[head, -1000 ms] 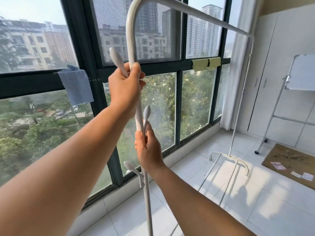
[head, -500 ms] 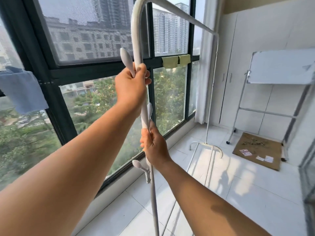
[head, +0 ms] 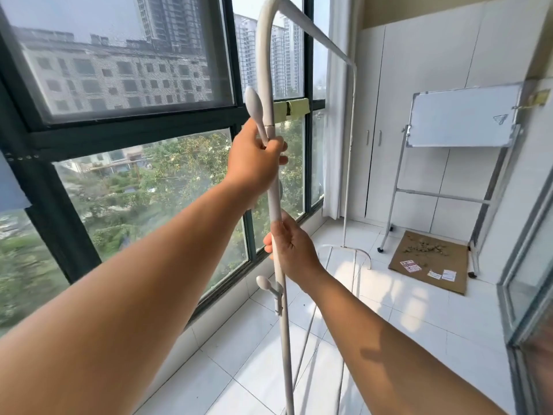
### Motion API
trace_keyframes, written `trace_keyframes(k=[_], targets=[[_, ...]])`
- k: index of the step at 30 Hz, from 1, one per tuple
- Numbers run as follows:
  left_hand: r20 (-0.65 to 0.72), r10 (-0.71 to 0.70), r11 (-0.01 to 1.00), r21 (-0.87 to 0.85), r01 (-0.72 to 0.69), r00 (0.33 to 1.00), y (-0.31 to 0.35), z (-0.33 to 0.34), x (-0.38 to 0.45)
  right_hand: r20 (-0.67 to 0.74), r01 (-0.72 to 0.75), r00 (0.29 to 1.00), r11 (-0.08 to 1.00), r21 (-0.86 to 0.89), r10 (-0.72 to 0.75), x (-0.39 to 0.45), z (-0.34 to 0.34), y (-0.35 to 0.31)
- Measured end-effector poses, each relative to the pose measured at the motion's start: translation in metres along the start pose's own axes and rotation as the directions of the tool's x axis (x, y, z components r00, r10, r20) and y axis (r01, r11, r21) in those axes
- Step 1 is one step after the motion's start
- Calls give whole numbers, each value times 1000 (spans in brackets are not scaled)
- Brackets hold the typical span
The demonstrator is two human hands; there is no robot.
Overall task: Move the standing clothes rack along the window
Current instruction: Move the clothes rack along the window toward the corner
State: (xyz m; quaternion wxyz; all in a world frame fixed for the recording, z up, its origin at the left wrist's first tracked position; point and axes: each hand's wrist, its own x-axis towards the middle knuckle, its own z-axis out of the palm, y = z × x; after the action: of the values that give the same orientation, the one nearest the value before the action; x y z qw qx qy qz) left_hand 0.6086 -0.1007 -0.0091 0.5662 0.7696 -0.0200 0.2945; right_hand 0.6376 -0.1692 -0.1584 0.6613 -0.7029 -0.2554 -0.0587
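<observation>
The white standing clothes rack (head: 285,330) runs along the dark-framed window (head: 143,124), empty of clothes. Its near upright rises in front of me and curves into a top bar that leads to the far upright near the curtain. My left hand (head: 254,163) is wrapped around the near upright just below an upper peg hook. Lower on the same pole, my right hand (head: 291,250) grips above a lower peg hook. The rack's far foot (head: 363,256) rests on the white floor tiles.
A whiteboard on a wheeled stand (head: 460,121) stands at the far right before white cupboard doors. A brown mat (head: 431,259) with small cards lies under it. A white curtain (head: 335,130) hangs in the corner. A glass door frame (head: 526,265) edges the right side.
The view has swung right along the window: the blue cloth on the frame slid out of view on the left and the whiteboard came closer. Both hands keep their grip on the pole.
</observation>
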Motion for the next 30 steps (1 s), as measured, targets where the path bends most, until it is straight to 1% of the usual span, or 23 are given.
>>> trace_keyframes(k=[2,5,13,16,22,30], targets=[[6,14,999,37,-14,1000,0,11,5,-32,-10,999,999,-50,8,3,-9,4],[-20,38,994,102,-36,999,0,31,13,-73,-46,997,991,-128,37,11,-24,10],[-68,46,985,171,-34,997,1,75,30,-43,-136,991,940,-313,128,21,-57,21],[-70,51,985,170,-39,996,-1,88,35,-55,-164,986,930,-329,155,27,-68,24],[44,81,981,171,-87,996,-8,99,46,-31,-186,982,925,-332,187,42,-92,31],[72,77,984,156,-87,994,-24,124,83,-75,-200,980,918,-342,185,77,-111,49]])
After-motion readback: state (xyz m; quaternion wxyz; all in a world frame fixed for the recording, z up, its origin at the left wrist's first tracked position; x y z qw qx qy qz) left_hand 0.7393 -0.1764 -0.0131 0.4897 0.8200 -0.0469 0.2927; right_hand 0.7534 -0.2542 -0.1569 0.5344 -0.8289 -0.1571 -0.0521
